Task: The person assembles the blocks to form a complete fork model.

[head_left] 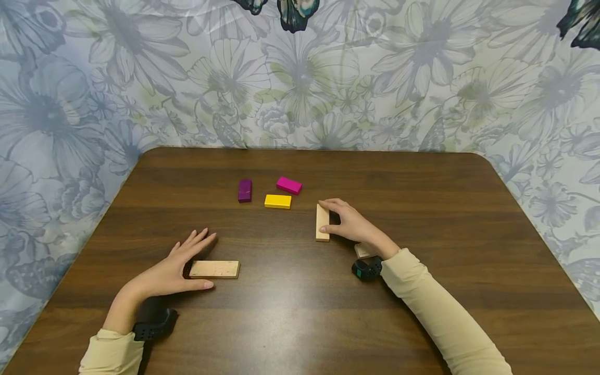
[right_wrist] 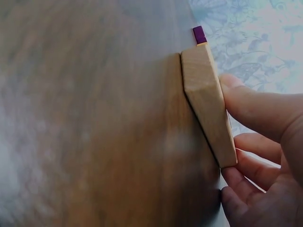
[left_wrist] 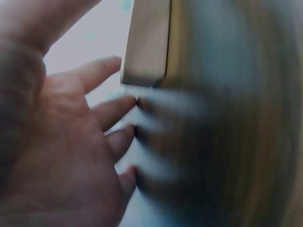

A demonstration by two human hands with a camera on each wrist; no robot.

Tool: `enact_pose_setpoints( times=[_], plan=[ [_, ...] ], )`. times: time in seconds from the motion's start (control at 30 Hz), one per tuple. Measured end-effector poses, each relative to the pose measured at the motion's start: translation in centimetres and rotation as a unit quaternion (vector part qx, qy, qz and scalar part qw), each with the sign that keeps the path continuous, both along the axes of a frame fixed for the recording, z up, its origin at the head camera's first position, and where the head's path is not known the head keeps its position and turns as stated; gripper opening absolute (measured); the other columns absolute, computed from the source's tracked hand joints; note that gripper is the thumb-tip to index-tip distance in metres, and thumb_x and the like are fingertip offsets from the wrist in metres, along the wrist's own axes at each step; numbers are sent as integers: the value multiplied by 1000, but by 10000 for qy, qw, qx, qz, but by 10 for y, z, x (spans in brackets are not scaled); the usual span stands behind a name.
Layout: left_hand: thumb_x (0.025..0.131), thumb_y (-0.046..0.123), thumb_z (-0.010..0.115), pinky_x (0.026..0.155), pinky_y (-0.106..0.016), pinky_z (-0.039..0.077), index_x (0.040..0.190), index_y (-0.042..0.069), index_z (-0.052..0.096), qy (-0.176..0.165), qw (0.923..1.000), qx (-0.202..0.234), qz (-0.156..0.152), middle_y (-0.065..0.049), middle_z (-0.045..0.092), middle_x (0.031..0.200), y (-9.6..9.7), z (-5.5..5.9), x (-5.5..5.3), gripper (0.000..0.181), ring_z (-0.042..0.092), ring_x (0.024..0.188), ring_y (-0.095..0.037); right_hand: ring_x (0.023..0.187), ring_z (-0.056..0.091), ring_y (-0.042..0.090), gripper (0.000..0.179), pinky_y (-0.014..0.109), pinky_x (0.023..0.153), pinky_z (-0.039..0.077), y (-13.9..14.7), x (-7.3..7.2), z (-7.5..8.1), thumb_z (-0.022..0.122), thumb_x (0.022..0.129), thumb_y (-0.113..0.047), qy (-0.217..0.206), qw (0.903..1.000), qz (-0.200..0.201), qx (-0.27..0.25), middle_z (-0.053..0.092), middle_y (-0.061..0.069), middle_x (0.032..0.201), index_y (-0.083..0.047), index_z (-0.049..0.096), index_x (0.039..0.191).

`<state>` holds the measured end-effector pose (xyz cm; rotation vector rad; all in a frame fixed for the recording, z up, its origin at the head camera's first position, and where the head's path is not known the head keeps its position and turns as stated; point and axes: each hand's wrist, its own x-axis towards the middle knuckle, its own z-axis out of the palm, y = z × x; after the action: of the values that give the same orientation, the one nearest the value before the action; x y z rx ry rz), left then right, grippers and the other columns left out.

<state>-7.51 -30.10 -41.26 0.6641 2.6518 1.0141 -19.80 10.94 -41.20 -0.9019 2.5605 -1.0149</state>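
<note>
Floral wallpaper hangs where pinched block points lengthwise

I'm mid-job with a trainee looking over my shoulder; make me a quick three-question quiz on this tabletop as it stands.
1. Multiple choice: in the head view, which coloured block lies farthest to the left of the picture? A) yellow B) pink C) purple
2. True or false: the left hand is clenched into a tight fist.
3. Short answer: what is the right hand holding, and with what?

Key
1. C, the purple block.
2. False: its fingers are spread, with a pale block reaching out between thumb and fingers.
3. A plain wooden block, gripped between thumb and fingers.
</note>
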Motion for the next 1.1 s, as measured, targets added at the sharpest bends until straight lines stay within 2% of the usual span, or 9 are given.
enact_pose_setpoints(
  times=[0.07, 0.13, 0.33, 0.47, 0.67, 0.97, 1.1],
  plan=[
    [79, 26, 77, 97, -68, -4, 147, 9, 29, -4, 9993, 318, -175, -23, 10, 151, -7, -2, -1, 85, -3, 135, -47, 129, 32, 33, 66, 48, 103, 27, 0, -1, 0, 69, 87, -19, -31, 10000, -12, 16, 37, 19, 140, 1, 38, 141],
    [79, 23, 77, 97, -69, -2, 145, 10, 36, -23, 9987, 453, -236, -22, 12, 152, -12, -4, -1, 79, -2, 135, -47, 129, 32, 33, 66, 48, 103, 27, 1, -1, 0, 69, 87, -19, -34, 10000, -13, 21, 37, 19, 140, 0, 38, 141],
    [78, 19, 77, 93, -73, 4, 132, 12, 54, -131, 9979, 619, -136, -19, 16, 152, -20, -5, -4, 60, -2, 136, -44, 128, 33, 34, 66, 47, 103, 27, 2, -1, -1, 69, 87, -19, 51, 10000, 34, 4, 38, 20, 139, 2, 39, 141],
    [78, 16, 77, 94, -72, 3, 122, 12, 60, -167, 9964, 827, -101, -19, 18, 151, -20, -4, -3, 47, -1, 136, -44, 128, 33, 34, 66, 48, 103, 28, 2, 0, 0, 69, 87, -20, 97, 9999, 53, 22, 37, 20, 140, 2, 38, 141],
    [78, 15, 77, 94, -72, 5, 109, 19, 64, -201, 9955, 926, 61, -17, 21, 151, -19, -4, -2, 33, 1, 136, -43, 129, 32, 34, 67, 48, 103, 28, 2, 0, -1, 68, 88, -22, 172, 9998, 45, 82, 37, 19, 141, 1, 37, 142],
    [79, 14, 76, 93, -73, 7, 108, 20, 65, -135, 9955, 936, 109, -17, 23, 150, -18, -4, 0, 32, 2, 136, -43, 132, 29, 32, 66, 45, 104, 27, 1, 5, -1, 66, 89, -23, 350, 9992, -25, 177, 32, 18, 146, 3, 35, 142],
    [78, 14, 77, 94, -72, 8, 108, 20, 65, -118, 9955, 933, 123, -17, 24, 150, -18, -4, -1, 32, 3, 136, -43, 129, 35, 32, 62, 44, 102, 31, -3, 12, 1, 68, 87, -22, 708, 9968, -259, 277, 39, 17, 141, 3, 43, 137]
  ],
)
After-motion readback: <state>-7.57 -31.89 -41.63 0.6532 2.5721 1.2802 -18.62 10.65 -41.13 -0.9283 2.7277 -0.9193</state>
